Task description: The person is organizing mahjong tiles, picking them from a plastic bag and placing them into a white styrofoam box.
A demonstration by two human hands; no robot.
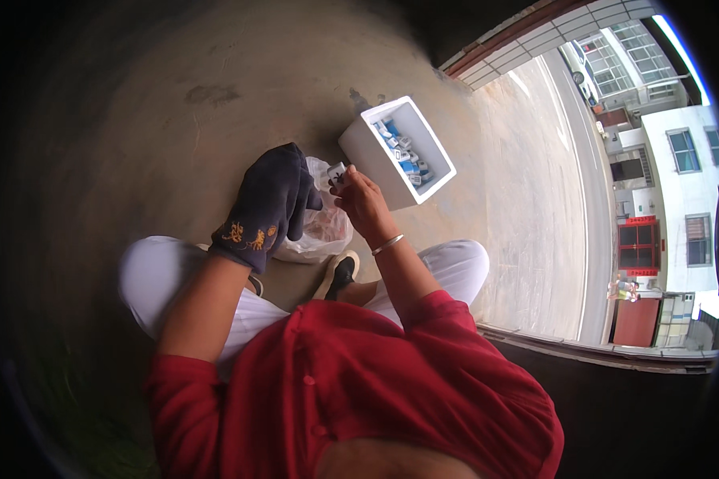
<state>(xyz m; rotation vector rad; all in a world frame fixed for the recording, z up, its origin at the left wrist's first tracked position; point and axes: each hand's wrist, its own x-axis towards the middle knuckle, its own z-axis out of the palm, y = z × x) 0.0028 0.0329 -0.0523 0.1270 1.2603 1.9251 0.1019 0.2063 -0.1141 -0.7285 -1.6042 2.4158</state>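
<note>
Centre frame, I see my bare right hand (pixel 362 199) pinching a small white-and-dark packet (pixel 338 173); my dark-gloved left hand (pixel 270 201), fingers curled, rests on the clear plastic bag (pixel 324 230).

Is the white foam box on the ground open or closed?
Open. The white foam box has no lid on it, and small blue-and-white packets show inside it.

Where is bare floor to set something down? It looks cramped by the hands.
Bare concrete floor lies open left of the foam box and beyond it. Crowded: gloved left hand, right hand and plastic bag bunch beside the box.
</note>
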